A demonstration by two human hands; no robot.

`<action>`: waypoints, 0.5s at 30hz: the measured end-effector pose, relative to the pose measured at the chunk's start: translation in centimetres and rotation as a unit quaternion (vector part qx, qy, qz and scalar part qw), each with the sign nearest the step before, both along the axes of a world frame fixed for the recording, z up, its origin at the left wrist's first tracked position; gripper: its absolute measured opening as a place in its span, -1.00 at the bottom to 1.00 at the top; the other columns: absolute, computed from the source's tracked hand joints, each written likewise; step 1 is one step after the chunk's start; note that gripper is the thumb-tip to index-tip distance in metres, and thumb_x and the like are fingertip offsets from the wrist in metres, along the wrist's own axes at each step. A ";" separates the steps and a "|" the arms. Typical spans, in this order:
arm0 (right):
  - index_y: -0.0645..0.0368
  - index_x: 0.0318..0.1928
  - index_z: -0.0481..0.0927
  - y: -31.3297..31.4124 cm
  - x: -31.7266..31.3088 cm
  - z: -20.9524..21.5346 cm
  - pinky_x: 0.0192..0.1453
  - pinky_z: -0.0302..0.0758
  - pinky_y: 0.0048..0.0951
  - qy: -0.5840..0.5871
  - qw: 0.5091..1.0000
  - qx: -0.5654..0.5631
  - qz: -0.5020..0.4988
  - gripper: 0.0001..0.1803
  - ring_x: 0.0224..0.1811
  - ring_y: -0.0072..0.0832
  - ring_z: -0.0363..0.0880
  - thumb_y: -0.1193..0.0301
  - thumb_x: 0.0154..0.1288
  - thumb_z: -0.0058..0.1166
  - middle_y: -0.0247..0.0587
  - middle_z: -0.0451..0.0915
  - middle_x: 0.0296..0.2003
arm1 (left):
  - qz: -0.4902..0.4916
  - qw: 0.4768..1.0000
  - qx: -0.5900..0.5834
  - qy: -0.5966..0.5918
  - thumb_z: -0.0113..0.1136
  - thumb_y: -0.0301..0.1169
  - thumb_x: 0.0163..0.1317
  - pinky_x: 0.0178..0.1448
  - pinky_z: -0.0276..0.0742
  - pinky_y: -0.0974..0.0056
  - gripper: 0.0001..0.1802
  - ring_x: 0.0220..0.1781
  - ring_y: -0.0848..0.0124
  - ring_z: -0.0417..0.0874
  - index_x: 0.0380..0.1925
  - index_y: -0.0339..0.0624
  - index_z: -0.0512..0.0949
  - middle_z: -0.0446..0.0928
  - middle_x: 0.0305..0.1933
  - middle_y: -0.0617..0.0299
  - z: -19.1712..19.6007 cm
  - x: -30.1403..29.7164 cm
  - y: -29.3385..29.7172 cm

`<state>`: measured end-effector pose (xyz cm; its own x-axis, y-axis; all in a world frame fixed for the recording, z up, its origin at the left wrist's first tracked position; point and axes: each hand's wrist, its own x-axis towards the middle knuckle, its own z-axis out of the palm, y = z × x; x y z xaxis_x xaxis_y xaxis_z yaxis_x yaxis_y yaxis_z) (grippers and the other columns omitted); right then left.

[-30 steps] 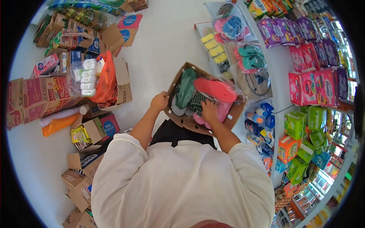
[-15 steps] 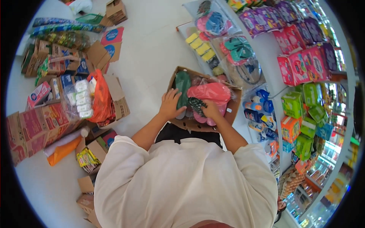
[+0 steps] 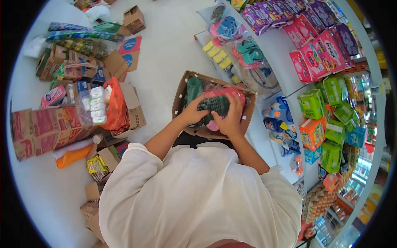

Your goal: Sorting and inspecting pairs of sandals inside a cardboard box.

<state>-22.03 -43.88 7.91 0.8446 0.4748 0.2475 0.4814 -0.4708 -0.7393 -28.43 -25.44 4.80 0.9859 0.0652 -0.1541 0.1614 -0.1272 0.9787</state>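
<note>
In front of me a cardboard box holds several slippers in clear plastic. Both my hands grip a dark green patterned slipper above the box's contents. My left hand has its fingers round the slipper's left end. On the other end, my right hand curls its fingers over the far side, thumb on the near side. A plain green slipper lies at the box's left. Pink slippers lie under and behind the held one, partly covered by my hands.
To the right, shelves carry yellow packs, bagged teal slippers, blue bottles, green packs and pink packs. Cartons, an orange-red bag and white wrapped packs stand on the left. An egg tray stack is lower right.
My left hand has moved right from the green slipper onto the dark patterned one. That slipper is lifted and turned, now between both hands. The view has shifted slightly.
</note>
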 end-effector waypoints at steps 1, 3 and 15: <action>0.18 0.37 0.27 -0.9 1.0 -0.5 0.50 0.15 -0.07 0.094 0.992 0.072 0.037 -0.05 0.43 -0.09 0.25 0.32 -0.03 0.49 0.18 0.21 0.38 | -0.029 0.999 -0.038 0.022 0.23 -0.62 0.11 0.30 0.41 0.28 -0.38 0.14 0.44 0.53 0.25 -0.18 0.44 0.58 0.05 0.21 1.7 -0.1 -0.3; 0.24 0.37 0.27 -2.4 3.1 -2.3 0.42 0.32 -0.22 0.294 0.932 0.167 0.129 -0.01 0.40 -0.26 0.31 0.34 -0.05 0.57 0.07 0.26 0.40 | -0.053 0.993 -0.101 0.044 0.25 -0.62 0.13 0.26 0.44 0.29 -0.41 0.11 0.48 0.54 0.23 -0.19 0.48 0.58 0.07 0.22 2.9 -0.8 -0.8; 0.22 0.38 0.30 -4.8 0.2 -0.3 0.34 0.38 -0.18 0.113 0.976 0.044 0.183 -0.25 0.32 0.02 0.42 0.38 0.21 0.30 0.16 0.38 0.31 | 0.312 0.914 -0.167 0.198 0.03 0.08 0.46 0.15 0.57 0.10 -0.39 0.02 0.15 0.67 0.17 -0.25 0.47 0.63 0.08 0.00 2.8 -1.4 -8.5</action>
<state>-21.80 -48.70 7.59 0.6608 0.7396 0.1277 0.4246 -0.2281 -0.8762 -29.86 -33.97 7.63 0.6353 0.4804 -0.6046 0.4497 0.4063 0.7954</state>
